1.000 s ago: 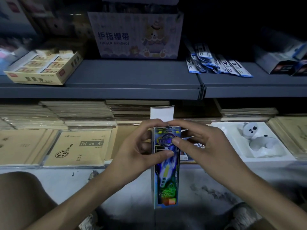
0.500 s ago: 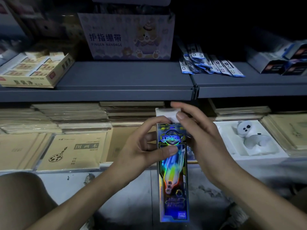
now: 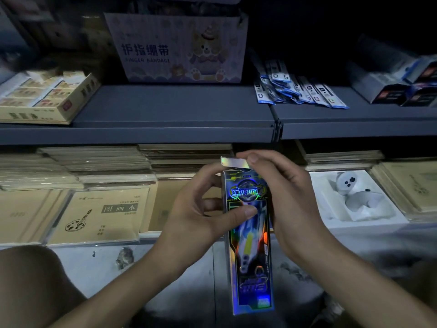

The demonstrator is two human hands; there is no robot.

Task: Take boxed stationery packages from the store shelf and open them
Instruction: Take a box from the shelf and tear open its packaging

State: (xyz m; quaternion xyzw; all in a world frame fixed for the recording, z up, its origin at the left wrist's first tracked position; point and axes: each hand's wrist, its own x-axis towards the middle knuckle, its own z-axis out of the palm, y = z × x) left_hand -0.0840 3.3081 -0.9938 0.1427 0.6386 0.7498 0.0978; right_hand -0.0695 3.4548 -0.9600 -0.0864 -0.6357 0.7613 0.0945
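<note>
Dim store shelving fills the background, with a grey shelf above the hands and stacks of tan sketchbooks behind the left hand. Between both hands stands a tall holographic box, held upright. The left hand wraps its upper part, thumb pressed across the front. The right hand cups the far side, its fingertips pinching the raised top flap.
</note>
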